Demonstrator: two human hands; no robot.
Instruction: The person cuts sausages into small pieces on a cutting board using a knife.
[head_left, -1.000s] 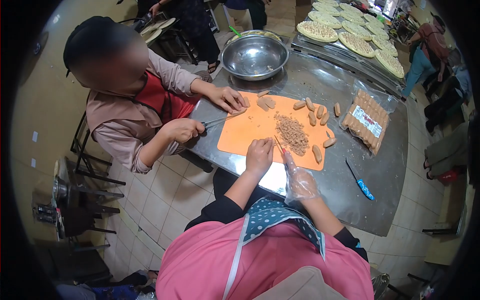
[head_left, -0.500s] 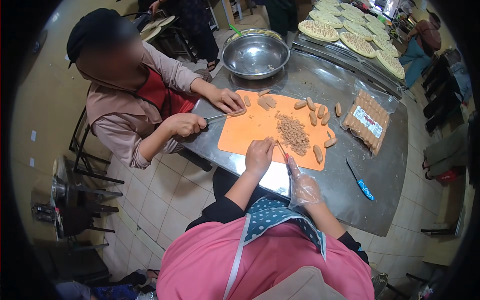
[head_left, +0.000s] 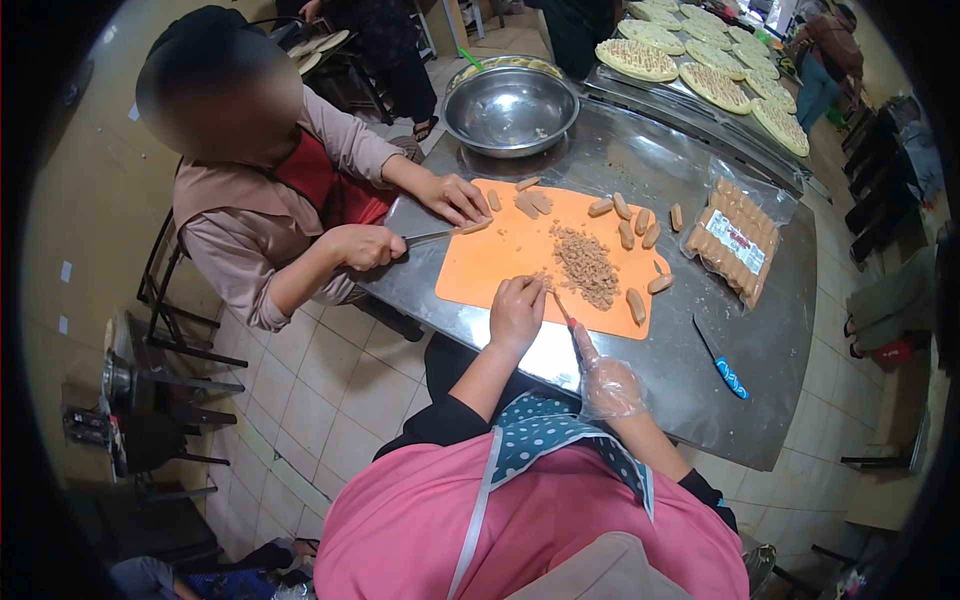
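My left hand is closed at the near edge of an orange cutting board, its fingertips pinching down on a piece of sausage that they mostly hide. In a clear plastic glove, my right hand grips a knife with a red handle, the blade close beside my left fingertips. A heap of chopped sausage lies just beyond the blade. Several uncut sausage pieces surround the heap along the board's right side.
Across the corner, a co-worker's hands cut sausage with another knife. A steel bowl stands at the back. To the right lie a sausage pack and a blue-handled knife. Topped flatbreads fill the far trays.
My knife has shifted slightly leftward at the board's edge, while my left hand stays nearly in place. The co-worker's head and knife hand have moved a little.
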